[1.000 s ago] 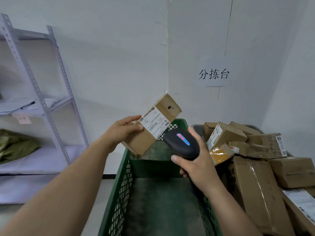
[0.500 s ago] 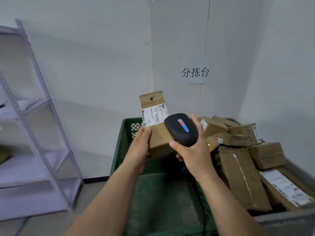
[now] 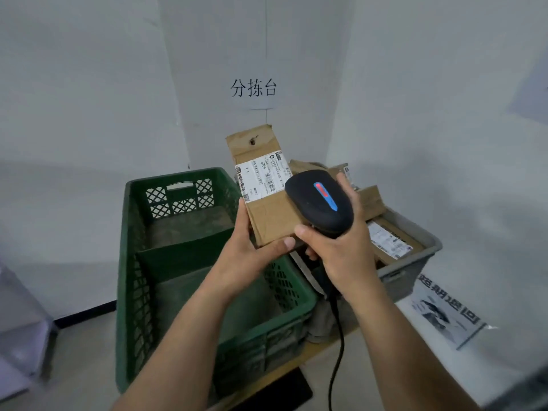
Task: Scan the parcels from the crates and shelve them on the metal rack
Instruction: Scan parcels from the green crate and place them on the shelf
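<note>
- Cable [image 3: 336, 351]: black, hangs from under the right hand toward 6 o'clock, crossing in front of the gap between the two crates.
- Left hand [image 3: 246, 250]: enters from 7 o'clock. It grips the lower end of the parcel, with the thumb along the bottom edge and the fingers up the left side.
- Right hand [image 3: 341, 247]: enters from 5 o'clock. It is curled round the scanner's handle, with the thumb at the base of the head and the fingertips showing past its right side.
- Scanner [image 3: 318, 203]: black, with a rounded head and a red-and-blue strip on top. The head sits in front of the parcel's right half.
- Parcel [image 3: 267, 215]: brown cardboard box, held on end near frame centre, top leaning slightly toward 11 o'clock. It is in neither crate and is raised above the green crate's right rim.
- Label [image 3: 261, 179]: white, on the parcel's upper half, facing the camera. The scanner head covers its right edge.
- Green crate [image 3: 130, 262]: at 8 o'clock of the parcel, with lattice walls and a cross divider inside.
- Grey bin [image 3: 415, 262]: at 4 o'clock of the parcel, just beside the green crate. It holds loose parcels [image 3: 388, 238], one with its label facing up.
- Printed sheet [image 3: 447, 315]: at 4 o'clock, lying on a pale surface beside the grey bin.
- Metal rack [image 3: 20, 321]: at 8 o'clock, at the frame edge. Only a blurred corner is in view.
- Wall sign [image 3: 253, 89]: at 12 o'clock of the parcel, white paper with three black characters.
</note>
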Motion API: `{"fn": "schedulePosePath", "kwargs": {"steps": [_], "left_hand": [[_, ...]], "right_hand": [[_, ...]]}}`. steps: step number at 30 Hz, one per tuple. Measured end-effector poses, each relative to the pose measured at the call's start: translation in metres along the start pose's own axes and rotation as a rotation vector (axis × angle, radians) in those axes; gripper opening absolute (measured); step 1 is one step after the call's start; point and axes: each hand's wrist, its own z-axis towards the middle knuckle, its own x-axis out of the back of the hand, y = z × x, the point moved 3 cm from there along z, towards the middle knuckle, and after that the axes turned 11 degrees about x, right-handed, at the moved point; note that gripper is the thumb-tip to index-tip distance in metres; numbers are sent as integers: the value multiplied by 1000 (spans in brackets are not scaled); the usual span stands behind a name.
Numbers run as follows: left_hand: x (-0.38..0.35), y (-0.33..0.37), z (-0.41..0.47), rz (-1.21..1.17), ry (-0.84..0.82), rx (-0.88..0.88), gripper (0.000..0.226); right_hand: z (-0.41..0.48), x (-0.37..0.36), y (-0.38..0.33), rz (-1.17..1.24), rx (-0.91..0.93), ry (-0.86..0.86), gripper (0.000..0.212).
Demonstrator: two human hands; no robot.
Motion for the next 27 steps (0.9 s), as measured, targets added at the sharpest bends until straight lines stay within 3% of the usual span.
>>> {"fn": "schedulePosePath", "kwargs": {"steps": [9,16,22,27], "left_hand": [[-75,16,-68,22,-137,-93,100],[-145,30,-158,51,-197,-135,84],[-185,35,-217,29,-256,-121,80],[-217,36,-257,-11,-398,-157,84]], "right_hand": [[-72,82,-41,-15,50,114,92],[-156,151,-83,-71,40,175,88],[-224,190,-123,-52,-25,273,87],[-277,212,-148,-101,-62,416,89]]}}
